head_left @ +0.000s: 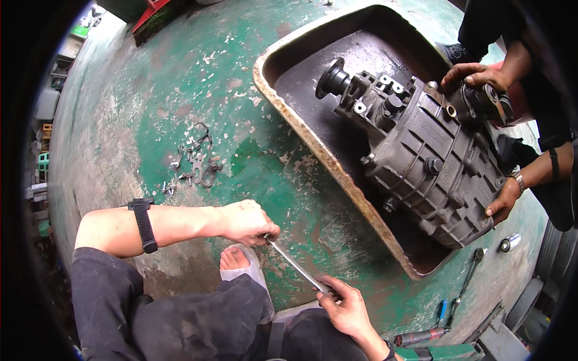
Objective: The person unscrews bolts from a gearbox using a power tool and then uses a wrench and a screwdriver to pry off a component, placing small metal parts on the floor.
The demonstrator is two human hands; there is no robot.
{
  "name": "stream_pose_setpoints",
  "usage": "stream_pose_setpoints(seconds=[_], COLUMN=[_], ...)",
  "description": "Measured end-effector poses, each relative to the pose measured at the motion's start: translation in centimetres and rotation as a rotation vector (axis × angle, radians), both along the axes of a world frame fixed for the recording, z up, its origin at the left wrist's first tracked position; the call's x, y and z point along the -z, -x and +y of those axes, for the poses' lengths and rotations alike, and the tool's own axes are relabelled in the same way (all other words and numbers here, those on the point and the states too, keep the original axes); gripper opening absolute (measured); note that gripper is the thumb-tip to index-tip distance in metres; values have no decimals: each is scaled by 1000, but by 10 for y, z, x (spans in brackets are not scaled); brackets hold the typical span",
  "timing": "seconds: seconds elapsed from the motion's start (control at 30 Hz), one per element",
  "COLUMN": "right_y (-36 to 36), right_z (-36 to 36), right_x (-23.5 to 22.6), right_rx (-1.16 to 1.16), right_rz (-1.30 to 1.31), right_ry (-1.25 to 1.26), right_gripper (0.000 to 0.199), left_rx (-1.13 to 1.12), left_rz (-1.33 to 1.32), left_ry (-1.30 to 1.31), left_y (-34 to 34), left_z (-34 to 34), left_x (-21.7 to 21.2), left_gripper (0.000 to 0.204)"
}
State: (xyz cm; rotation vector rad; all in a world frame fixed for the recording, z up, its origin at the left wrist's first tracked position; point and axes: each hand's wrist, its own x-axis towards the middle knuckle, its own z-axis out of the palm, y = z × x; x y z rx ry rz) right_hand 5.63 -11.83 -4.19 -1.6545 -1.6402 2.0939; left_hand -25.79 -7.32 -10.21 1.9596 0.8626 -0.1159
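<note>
A long silver wrench (296,263) slants between my two hands, its ends mostly covered by fingers. My left hand (248,222) is closed around the far end. Lower and to the right, my right hand (348,310) grips the near end between thumb and fingers. Both hands are above the floor, in front of my knees. Right of them, a grey metal gearbox (430,141) with a round flange lies tilted in a large dark metal tray (337,165) with a worn rim. A co-worker's hands (506,198) rest on the gearbox's right side.
Several bolts and small metal parts (195,168) lie on the worn green floor (241,84) at left. A ratchet (466,280), a socket (510,242) and a red-and-dark tool (419,337) are at lower right. Shelving with items lines the far left.
</note>
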Motion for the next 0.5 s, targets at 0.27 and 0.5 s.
stream_pose_setpoints(seconds=[0.27, 0.5], right_y=[1, 1], right_z=[2, 3], right_x=[-5, -4], right_rx=[-99, -114], right_rz=[-22, -31], right_ry=[-116, -152], right_gripper=[40, 39], left_rx=[54, 97], left_rz=[-20, 19], left_ry=[-29, -42], left_y=[5, 3], left_z=[-8, -9], left_x=[6, 9], left_gripper=[18, 16])
